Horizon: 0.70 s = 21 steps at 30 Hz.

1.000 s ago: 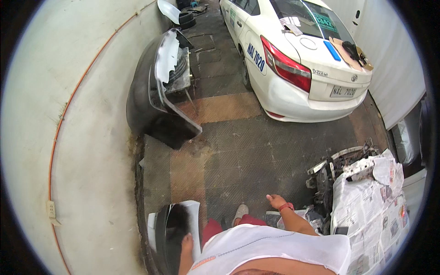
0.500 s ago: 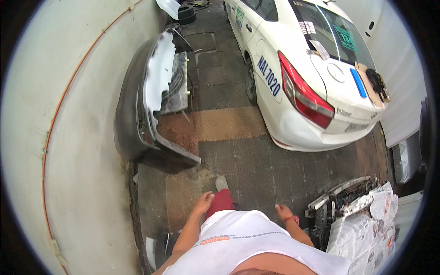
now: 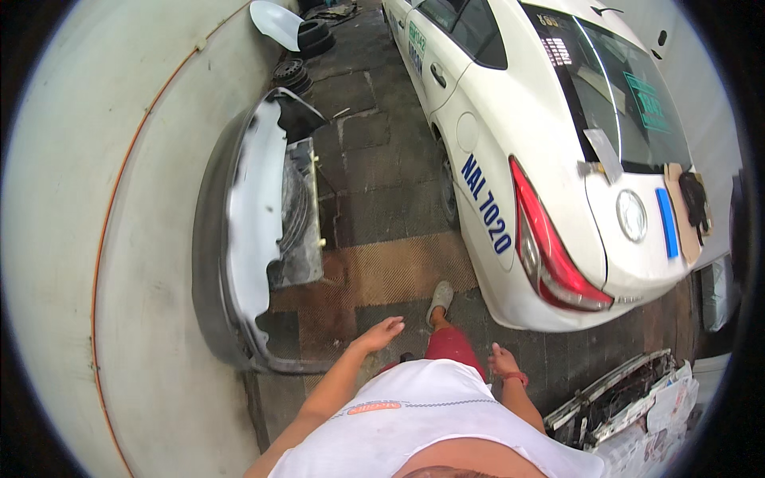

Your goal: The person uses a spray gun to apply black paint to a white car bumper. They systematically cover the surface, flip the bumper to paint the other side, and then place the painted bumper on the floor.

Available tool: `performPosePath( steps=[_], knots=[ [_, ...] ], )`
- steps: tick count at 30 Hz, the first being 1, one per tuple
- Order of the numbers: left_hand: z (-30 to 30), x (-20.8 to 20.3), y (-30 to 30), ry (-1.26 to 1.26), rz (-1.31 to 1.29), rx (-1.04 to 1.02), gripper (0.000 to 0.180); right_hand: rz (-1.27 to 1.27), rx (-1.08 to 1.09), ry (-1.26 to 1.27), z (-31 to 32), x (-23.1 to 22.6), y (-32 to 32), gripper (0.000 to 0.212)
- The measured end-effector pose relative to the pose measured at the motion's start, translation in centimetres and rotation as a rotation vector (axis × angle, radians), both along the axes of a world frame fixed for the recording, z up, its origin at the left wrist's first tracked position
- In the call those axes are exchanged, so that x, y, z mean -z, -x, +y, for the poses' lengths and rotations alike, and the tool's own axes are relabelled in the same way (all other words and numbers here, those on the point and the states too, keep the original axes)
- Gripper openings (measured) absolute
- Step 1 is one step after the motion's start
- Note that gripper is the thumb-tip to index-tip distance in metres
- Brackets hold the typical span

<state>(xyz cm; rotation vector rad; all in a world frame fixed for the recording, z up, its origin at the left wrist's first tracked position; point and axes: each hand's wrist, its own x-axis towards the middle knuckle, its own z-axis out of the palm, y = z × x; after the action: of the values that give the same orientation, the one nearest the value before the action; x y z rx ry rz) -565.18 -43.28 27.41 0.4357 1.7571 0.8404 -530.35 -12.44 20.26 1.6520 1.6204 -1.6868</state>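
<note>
My left hand (image 3: 381,333) is held out in front of my body, open, fingers stretched forward with nothing in them. It is nearest to the car bumper (image 3: 209,239), a dark grey cover with a white inner face standing on edge by the left wall. My right hand (image 3: 502,363) hangs by my right thigh, a red band at its wrist. Its fingers are loosely bent and apart, and no object shows in it. The rear corner of a white car (image 3: 550,239) with a red tail light (image 3: 550,247) lies ahead of that hand. Neither hand touches anything.
A blue block (image 3: 667,223) and brown cardboard (image 3: 682,199) with a black item lie on the trunk. A metal car front frame (image 3: 610,394) with newspaper (image 3: 637,446) sits at the lower right. Tyres (image 3: 315,37) and a wheel rim (image 3: 292,76) stand along the left wall.
I have stepped forward along the floor, so the car and the bumper appear nearer. My left hand has come forward with its fingers more outstretched; the other foot now leads.
</note>
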Motion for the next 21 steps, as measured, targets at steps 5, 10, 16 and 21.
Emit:
performPosePath(
  steps=[5,10,16,21],
  knots=[
    [1.1,6.4,6.5,0.183,-0.296,0.009,0.073,0.114,-0.600,-0.141,10.0,-2.0,22.4,0.075],
    [1.5,2.8,12.2,0.443,0.011,-0.160,0.070,0.391,-0.757,-0.219,17.7,-7.9,43.0,0.076],
    [7.6,1.9,20.3,0.441,-0.250,-0.551,0.074,0.558,-0.742,-0.115,24.7,-10.8,63.6,0.070],
    [11.6,7.4,30.7,0.418,-0.310,-0.540,0.072,0.589,-0.652,-0.060,29.6,-9.1,78.4,0.067]
  ],
)
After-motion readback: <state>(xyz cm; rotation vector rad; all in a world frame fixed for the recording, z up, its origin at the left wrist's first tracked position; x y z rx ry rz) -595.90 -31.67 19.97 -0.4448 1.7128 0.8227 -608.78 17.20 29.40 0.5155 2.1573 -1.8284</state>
